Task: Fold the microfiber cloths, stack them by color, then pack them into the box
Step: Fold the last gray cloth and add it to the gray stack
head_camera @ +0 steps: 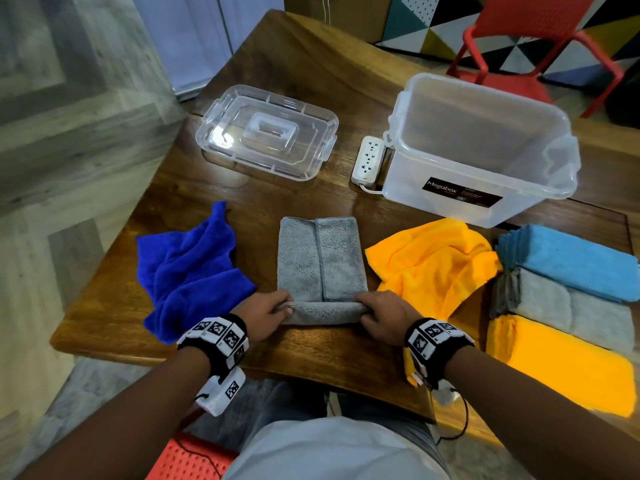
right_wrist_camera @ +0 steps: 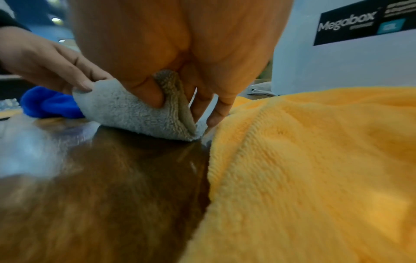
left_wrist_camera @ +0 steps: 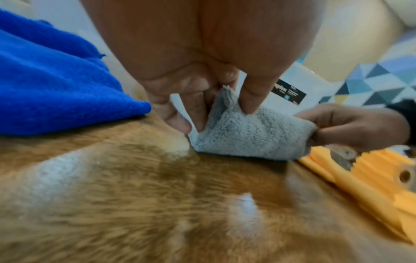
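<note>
Fingers (left_wrist_camera: 248, 101) of my left hand (head_camera: 265, 317) and right hand (head_camera: 384, 318) pinched the fluffy grey microfiber cloth (head_camera: 322, 265) at its near corners, rolling that edge upward. It lay as a folded rectangle on the glossy wooden table (head_camera: 311, 81), between crumpled blue (head_camera: 188, 271) and orange cloths (head_camera: 433, 268).

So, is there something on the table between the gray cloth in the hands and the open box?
Nothing visible. Both hands pinch the gray cloth, and only bare table lies between it and the open box. The power strip sits left of the box.
</note>
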Available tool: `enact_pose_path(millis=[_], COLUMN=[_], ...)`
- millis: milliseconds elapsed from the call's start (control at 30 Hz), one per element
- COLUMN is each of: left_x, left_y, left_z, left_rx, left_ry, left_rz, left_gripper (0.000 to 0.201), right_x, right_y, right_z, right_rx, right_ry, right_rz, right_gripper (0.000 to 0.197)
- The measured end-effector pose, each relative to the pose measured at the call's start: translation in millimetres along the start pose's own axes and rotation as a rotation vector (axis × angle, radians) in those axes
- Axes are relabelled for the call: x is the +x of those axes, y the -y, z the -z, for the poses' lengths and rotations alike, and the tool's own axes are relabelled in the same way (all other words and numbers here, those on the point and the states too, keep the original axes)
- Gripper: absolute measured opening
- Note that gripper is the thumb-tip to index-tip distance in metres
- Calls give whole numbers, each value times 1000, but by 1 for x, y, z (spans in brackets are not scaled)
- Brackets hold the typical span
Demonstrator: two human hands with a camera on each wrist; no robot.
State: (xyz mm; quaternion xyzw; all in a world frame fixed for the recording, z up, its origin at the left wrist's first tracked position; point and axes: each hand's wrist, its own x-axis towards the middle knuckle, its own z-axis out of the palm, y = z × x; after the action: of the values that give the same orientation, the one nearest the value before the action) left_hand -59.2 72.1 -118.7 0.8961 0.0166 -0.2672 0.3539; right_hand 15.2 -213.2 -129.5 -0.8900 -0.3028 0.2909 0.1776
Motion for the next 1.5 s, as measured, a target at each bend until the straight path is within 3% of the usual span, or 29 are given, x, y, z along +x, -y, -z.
enact_pose_path(millis=[167, 333, 433, 667, 900, 1067, 1167, 1233, 1333, 1400, 1500], left_x=[4, 15, 19, 25, 25, 21, 15, 11, 10, 11, 15], left_y=[12, 8, 11, 35, 16, 8, 4, 1, -7, -14, -15], left_z=[-4, -6, -6, -12, -10, -9, -6, -5, -8, -12, -21], left_rx=[-273, -372, -426, -234, -106, -68, -83, 25, 330, 478, 610], left_ry=[-32, -125, -61, -95, -179, -236, -282, -347, -327, -197, -37], left_rz=[57, 139, 188, 257, 306, 305, 254, 150, -63, -130, -137], left_gripper=[12, 19, 32, 35, 45, 38, 35, 39, 48, 55, 65], right_x=[-7, 6, 11, 17, 19, 20, 16, 12, 8, 9, 11], right_y=[-3, -1, 1, 5, 5, 7, 9, 12, 19, 20, 15], right_z=[1, 5, 3, 0, -3, -1, 3, 1, -6, -14, -23], right_rx=[239, 295, 260, 215, 214, 203, 142, 29, -155, -249, -338], right_ry=[14, -94, -87, -163, -210, -256, -336, -402, -241, -42, 75], right_rz=[-135, -243, -275, -296, -395, -437, -356, -180, 51, 70, 49], right_gripper=[19, 27, 30, 30, 35, 33, 35, 43, 63, 76, 84])
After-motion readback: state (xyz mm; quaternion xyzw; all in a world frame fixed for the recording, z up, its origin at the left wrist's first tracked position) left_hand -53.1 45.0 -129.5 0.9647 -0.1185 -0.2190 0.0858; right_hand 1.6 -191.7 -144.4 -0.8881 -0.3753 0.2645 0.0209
